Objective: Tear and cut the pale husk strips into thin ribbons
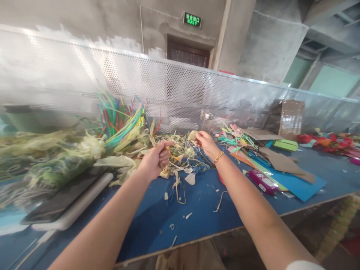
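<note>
My right hand [206, 143], with a gold bracelet at its wrist, pinches a small pale piece of dried husk [192, 135] above the middle of the pile. To its left, my left hand [157, 159] is closed, with its fingers curled in and one digit pointing right. Whatever it may hold is hidden by the fingers. Under and behind both hands spreads a heap of dried husks and plant scraps [180, 150], mixed with blue strands [198, 164]. A loose pale husk scrap [190, 179] lies on the blue tabletop [208, 210] just in front.
Coloured pipe cleaners [120, 120] stand behind on the left, near a laptop-like dark device [64, 195]. A glass bottle [207, 122] stands behind my right hand. Coloured paper sheets [303, 185] and a purple object [263, 182] lie right. A perforated metal screen [174, 90] closes off the back.
</note>
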The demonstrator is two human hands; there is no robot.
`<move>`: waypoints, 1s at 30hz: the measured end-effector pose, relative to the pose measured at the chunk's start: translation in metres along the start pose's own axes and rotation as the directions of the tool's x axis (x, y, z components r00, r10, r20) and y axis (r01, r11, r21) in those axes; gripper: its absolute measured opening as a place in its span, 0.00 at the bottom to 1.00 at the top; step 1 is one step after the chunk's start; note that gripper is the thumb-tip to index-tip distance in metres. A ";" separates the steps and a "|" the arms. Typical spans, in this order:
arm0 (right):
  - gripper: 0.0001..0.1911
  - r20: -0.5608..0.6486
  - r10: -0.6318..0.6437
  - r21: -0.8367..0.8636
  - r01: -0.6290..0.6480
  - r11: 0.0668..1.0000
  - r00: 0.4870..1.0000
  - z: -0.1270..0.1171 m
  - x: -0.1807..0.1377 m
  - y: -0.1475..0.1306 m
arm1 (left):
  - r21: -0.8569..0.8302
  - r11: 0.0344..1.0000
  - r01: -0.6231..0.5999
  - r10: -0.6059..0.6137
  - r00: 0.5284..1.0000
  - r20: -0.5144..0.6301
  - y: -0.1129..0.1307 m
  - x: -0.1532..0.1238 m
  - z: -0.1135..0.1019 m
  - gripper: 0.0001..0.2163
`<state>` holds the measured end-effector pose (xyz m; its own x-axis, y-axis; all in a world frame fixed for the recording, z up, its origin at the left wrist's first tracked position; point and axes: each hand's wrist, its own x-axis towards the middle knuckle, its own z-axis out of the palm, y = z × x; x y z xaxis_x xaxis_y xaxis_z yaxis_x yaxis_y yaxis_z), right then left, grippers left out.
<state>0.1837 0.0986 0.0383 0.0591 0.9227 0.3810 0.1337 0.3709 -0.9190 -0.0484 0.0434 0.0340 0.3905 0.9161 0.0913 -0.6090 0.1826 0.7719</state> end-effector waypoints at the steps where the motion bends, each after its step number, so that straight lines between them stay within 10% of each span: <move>1: 0.14 -0.022 0.010 -0.015 -0.011 1.000 1.000 0.001 0.000 0.000 | 0.001 1.000 -0.002 0.002 1.000 -0.005 -0.001 0.001 -0.001 0.13; 4: 0.11 -0.134 -0.062 -0.329 0.015 0.944 0.989 -0.002 -0.004 -0.002 | 0.017 1.000 -0.015 0.015 0.999 -0.036 -0.004 0.003 -0.004 0.12; 10: 0.12 0.002 -0.318 -0.913 0.131 0.386 0.948 0.001 -0.020 -0.014 | 0.065 0.998 -0.005 0.013 0.993 -0.115 -0.008 0.006 -0.005 0.09; 18: 0.05 0.223 0.159 -0.970 0.204 0.130 0.962 0.024 -0.031 -0.013 | 0.106 0.994 0.009 0.004 0.992 -0.124 -0.010 0.005 -0.005 0.08; 22: 0.07 0.223 0.074 -0.959 0.205 0.194 0.972 0.010 -0.026 -0.020 | 0.115 0.993 0.010 0.006 0.990 -0.140 -0.011 0.007 -0.007 0.08; 30: 0.09 0.284 -0.230 -0.680 0.365 0.636 0.931 0.014 -0.029 -0.044 | 0.201 0.977 -0.078 0.126 0.963 -0.240 -0.012 0.006 -0.005 0.17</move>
<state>0.1618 0.0568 0.0663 -0.2565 0.8032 0.5376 0.7790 0.5011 -0.3769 -0.0424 0.0487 0.0221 0.1339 0.9904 0.0344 -0.4863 0.0354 0.8731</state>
